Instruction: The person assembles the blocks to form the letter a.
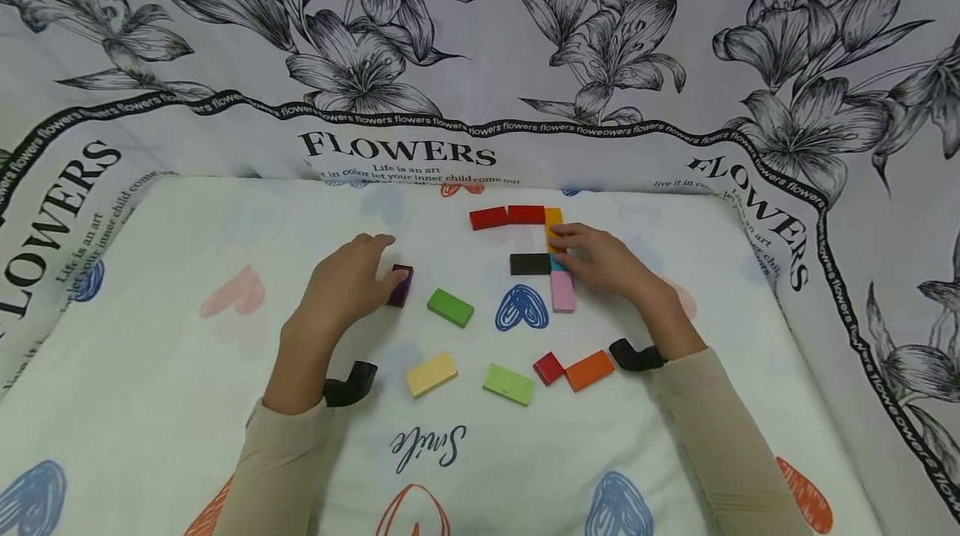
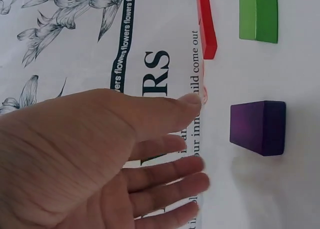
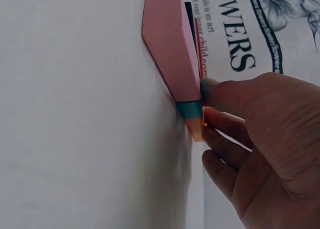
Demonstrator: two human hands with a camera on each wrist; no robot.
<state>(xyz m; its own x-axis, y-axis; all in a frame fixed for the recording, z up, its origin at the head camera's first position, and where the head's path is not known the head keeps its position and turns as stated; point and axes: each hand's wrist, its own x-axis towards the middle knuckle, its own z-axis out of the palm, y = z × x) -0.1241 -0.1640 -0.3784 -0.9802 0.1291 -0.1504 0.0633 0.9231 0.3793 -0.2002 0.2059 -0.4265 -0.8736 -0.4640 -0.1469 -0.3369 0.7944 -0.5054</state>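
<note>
My left hand (image 1: 341, 290) hovers beside a purple block (image 2: 257, 126), its fingers loosely extended. The left wrist view shows space between thumb and block. My right hand (image 1: 600, 261) reaches over a column of blocks, fingertips touching the yellow-orange block (image 1: 553, 219) and the small blue block (image 1: 557, 264). Below them in line stands a pink block (image 1: 562, 293), seen large in the right wrist view. A black block (image 1: 530, 264) extends leftward from the blue one. Two red blocks (image 1: 526, 215) lie end to end at the column's top. The right fingers partly hide the yellow-orange and blue blocks.
Loose on the white heart-printed cloth (image 1: 300, 453) lie a green block (image 1: 450, 308), a pale yellow block (image 1: 432, 375), a light green block (image 1: 508, 384), a small red block (image 1: 549, 368) and an orange block (image 1: 589, 370). A floral-printed cloth (image 1: 480, 94) borders the far side.
</note>
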